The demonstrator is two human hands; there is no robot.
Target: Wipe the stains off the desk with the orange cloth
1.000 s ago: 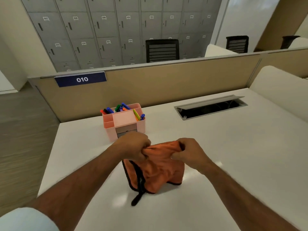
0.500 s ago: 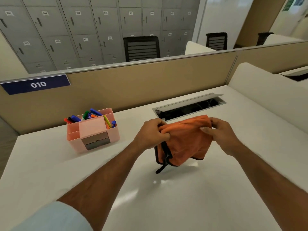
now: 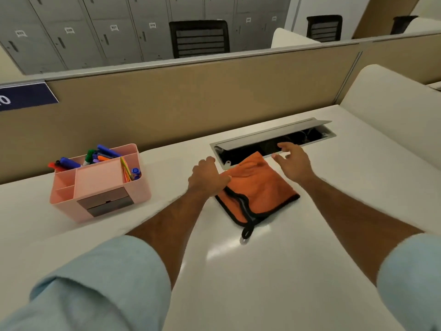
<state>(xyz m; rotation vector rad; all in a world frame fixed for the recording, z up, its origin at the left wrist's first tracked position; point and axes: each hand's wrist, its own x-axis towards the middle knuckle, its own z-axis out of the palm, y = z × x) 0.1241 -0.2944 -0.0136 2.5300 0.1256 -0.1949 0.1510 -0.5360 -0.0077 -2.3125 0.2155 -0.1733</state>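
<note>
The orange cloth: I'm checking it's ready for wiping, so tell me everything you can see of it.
The orange cloth looks like soft microfibre, edged in black piping, with a black hanging loop at its near corner. It lies folded and flat on the white desk, its far corner reaching the open cable tray. The left hand rests on its left edge; the right hand hovers open just past its right side, apparently not touching it.

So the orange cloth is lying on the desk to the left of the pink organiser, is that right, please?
Not quite: the head view shows the orange cloth lying on the desk to the right of the pink organiser, not the left.
</note>
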